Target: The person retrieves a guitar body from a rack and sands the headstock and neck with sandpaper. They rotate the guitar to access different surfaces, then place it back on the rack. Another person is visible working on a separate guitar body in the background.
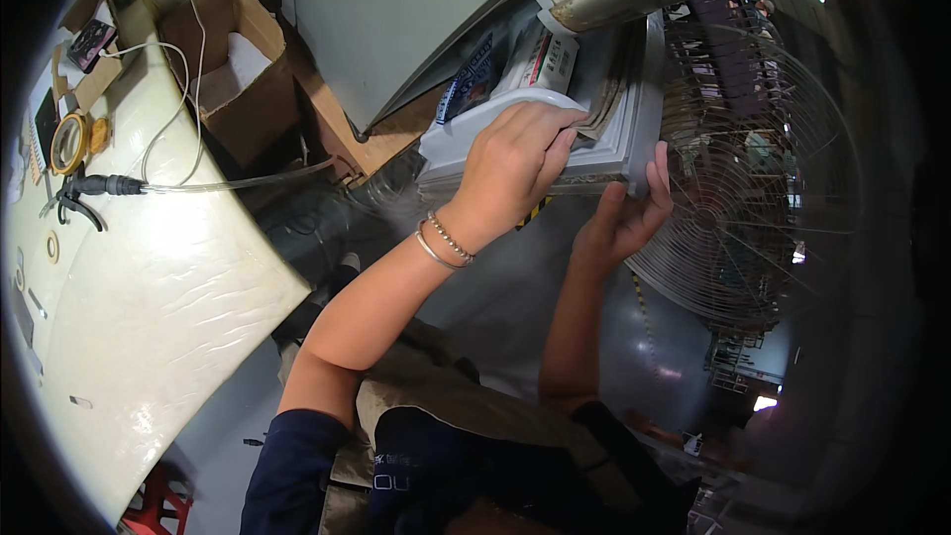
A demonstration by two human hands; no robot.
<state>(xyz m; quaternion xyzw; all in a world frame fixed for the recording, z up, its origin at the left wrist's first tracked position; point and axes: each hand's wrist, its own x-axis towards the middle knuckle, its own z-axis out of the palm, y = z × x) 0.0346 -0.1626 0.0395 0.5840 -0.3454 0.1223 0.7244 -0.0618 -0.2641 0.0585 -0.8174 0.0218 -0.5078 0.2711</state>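
Note:
A light grey plastic drawer (466,146) hangs pulled out beneath a pale tabletop. My left hand (515,160), with bracelets at the wrist, is closed over its front rim. The left fingertips reach the near ends of some thin brown sheets (606,104); whether they also pinch these is hidden. Inside the drawer lie a blue printed packet (468,79) and a white box (550,59) with red and green marks. At the drawer's right front corner is my right hand (626,223), its thumb and fingers apart and touching or close to the corner.
A large wire-caged fan (708,208) stands close by my right hand. To the left, a cream-covered table (188,287) carries tape rolls (68,143), a black-handled tool (104,184) and a cable. An open cardboard box (243,99) sits behind it. A red stool (158,503) shows at lower left.

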